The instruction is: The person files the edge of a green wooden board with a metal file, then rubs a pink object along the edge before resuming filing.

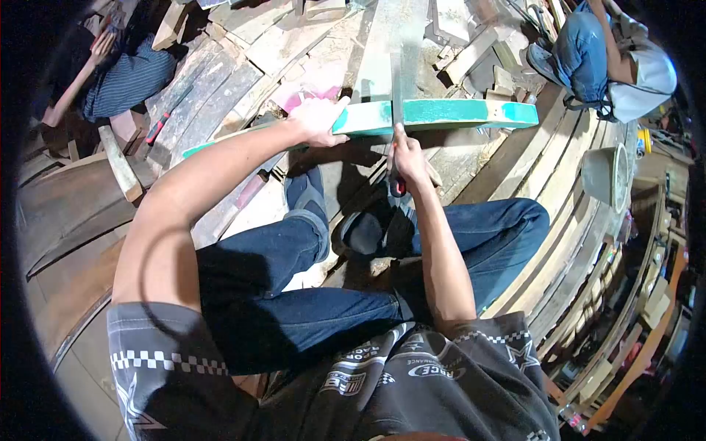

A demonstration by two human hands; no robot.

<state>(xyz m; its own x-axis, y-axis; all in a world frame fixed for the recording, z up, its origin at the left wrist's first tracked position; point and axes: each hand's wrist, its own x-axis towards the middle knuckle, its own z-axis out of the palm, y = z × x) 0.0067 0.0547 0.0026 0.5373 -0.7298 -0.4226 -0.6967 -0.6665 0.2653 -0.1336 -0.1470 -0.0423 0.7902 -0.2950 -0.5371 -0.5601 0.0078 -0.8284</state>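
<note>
A long plank [456, 112] painted green and white lies crosswise before me, above my feet. My left hand [316, 122] grips it left of the middle, with the thumb along its upper edge. In my right hand [409, 160] is a handsaw [398, 77], held by its handle, whose red and black end shows below the fist. The saw's blade points away from me and crosses the plank, touching it a little right of my left hand. The far end of the blade is blurred.
A red-handled tool [157, 128] lies on boards at the left, near a short wooden bar [120, 163]. Two other people sit at the upper left and upper right. A pale bucket [604, 176] stands right, beside long planks [548, 176]. Wood offcuts [471, 55] litter the far side.
</note>
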